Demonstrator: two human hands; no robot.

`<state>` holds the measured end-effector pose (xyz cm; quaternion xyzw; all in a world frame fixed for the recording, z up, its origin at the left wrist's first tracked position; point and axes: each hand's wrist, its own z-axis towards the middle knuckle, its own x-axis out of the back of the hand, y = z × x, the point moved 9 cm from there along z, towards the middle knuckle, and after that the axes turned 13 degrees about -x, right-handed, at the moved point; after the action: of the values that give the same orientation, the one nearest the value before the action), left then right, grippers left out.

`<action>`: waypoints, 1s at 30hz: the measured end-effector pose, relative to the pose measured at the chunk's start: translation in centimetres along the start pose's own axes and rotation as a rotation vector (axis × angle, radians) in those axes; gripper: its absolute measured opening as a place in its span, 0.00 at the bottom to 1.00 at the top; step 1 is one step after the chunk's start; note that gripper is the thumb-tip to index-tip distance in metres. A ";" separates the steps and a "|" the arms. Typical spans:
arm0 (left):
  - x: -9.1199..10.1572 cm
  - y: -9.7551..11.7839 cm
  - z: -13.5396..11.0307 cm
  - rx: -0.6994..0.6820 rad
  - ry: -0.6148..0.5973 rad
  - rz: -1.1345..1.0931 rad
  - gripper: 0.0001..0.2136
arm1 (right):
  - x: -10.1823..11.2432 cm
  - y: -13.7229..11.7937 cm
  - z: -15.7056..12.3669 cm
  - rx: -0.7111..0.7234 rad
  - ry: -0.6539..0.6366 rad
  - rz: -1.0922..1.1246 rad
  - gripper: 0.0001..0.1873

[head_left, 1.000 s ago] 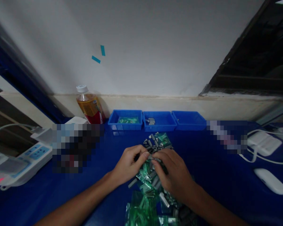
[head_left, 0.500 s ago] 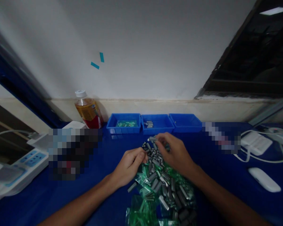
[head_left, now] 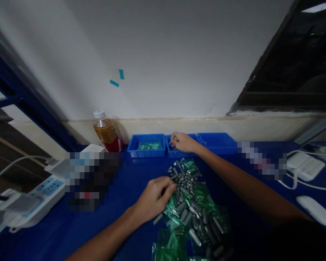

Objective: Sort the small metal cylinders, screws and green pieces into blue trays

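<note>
A heap of small metal parts [head_left: 184,178], grey cylinders and screw-like pieces, lies on the blue table with green plastic bags [head_left: 171,237] among and under it. At the heap's left edge my left hand [head_left: 157,197] rests with its fingers curled and thumb against them; whatever they hold is hidden. My right hand [head_left: 183,142] is over the middle blue bin [head_left: 180,153], fingers bent together in a pinch, and what lies between the fingertips is too small to name. That hand covers most of the bin's inside.
Left of the middle bin stands a blue bin [head_left: 146,152] with small pieces in green bags; another blue bin [head_left: 218,145] is on the right. A drink bottle [head_left: 108,134], a power strip [head_left: 47,186], white cables and a white oval object [head_left: 316,210] flank the workspace.
My right hand has moved from the far end of the heap up to the middle bin. My left hand stays by the heap's left side. The view has shifted slightly.
</note>
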<state>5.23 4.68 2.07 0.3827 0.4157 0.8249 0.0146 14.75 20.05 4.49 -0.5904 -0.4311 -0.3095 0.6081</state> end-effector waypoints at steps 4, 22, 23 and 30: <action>-0.1 -0.4 -0.1 0.016 -0.005 -0.028 0.15 | 0.4 0.7 -0.1 -0.001 0.005 0.041 0.06; -0.3 -1.2 0.1 0.061 -0.040 -0.119 0.17 | 0.9 3.5 1.2 -0.120 0.115 -0.024 0.08; -0.3 -1.2 0.1 0.058 -0.040 -0.122 0.17 | 0.7 3.8 1.3 -0.137 0.103 -0.038 0.08; -0.5 -0.8 0.3 0.024 -0.061 -0.071 0.16 | -0.2 3.5 1.7 -0.150 0.010 -0.098 0.08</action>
<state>5.55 5.25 1.34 0.3929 0.4383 0.8067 0.0520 17.49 22.13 2.63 -0.6109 -0.4320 -0.3732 0.5486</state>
